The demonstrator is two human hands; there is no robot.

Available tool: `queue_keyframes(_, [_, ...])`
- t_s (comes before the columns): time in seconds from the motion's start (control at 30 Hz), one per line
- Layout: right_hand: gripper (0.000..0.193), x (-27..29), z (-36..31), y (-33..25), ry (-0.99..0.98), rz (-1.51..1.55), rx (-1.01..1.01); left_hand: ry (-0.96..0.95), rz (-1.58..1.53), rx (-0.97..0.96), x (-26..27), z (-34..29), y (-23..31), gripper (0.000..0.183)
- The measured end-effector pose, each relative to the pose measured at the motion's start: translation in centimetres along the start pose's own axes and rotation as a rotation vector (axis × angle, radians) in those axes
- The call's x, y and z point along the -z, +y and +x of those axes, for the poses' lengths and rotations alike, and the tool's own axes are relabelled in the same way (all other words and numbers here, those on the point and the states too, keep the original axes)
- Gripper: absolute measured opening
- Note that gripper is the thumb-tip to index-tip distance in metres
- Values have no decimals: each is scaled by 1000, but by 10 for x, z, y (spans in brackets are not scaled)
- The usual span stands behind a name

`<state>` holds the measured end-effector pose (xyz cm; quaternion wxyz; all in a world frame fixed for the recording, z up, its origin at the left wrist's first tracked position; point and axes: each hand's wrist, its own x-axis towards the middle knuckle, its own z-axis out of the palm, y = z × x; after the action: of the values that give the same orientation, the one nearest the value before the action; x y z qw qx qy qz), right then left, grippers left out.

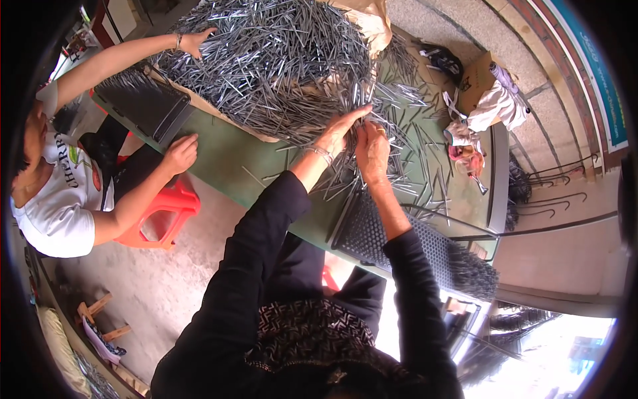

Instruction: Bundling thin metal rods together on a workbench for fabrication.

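A large heap of thin grey metal rods (266, 66) lies on brown paper on the green table, with loose rods spilling to its right. At the heap's lower right edge, my left hand (337, 135) is closed around some rods, its fingers reaching toward my right hand. My right hand (372, 151) is right beside it, fingers curled, gripping rods whose ends stick up between the two hands. My palms and the lower parts of these rods are hidden. Below my right forearm sits a black perforated rack (412, 238), its right end filled with upright dark rods.
At left, a co-worker in a white shirt (63, 199) reaches a hand (193, 44) into the heap. A second black rack (149, 103) stands before them, near a red stool (163, 213). A cardboard box (475, 83), white cloth (502, 106) and small bags are at right.
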<state>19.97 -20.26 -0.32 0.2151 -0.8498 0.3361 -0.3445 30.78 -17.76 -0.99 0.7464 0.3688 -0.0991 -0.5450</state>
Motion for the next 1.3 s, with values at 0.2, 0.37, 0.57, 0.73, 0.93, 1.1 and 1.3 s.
queue_keyframes(0.2, [30, 10, 7, -8, 52, -66, 133, -11, -88, 94, -4, 7, 8, 32])
queue_keyframes(0.37, [30, 11, -1, -18, 21, -242, 180, -132, -228, 64, 1, 1, -1, 22])
queue_keyframes(0.57, [31, 15, 3, -13, 113, -99, 224, -156, -270, 80, -16, -6, 1, 18])
queue_keyframes(0.73, [22, 20, 4, -15, 142, -76, 204, -129, -393, 41, -15, -5, -8, 17])
queue_keyframes(0.93, [16, 22, 6, -10, 105, 158, 42, -63, -525, -15, -7, 2, -17, 15])
queue_keyframes(1.1, [18, 19, 3, -6, 177, -224, 311, -38, -469, -25, -13, 0, -26, 20])
queue_keyframes(1.3, [24, 30, 8, 4, 79, -2, 159, 68, -333, 18, -1, 2, -19, 17])
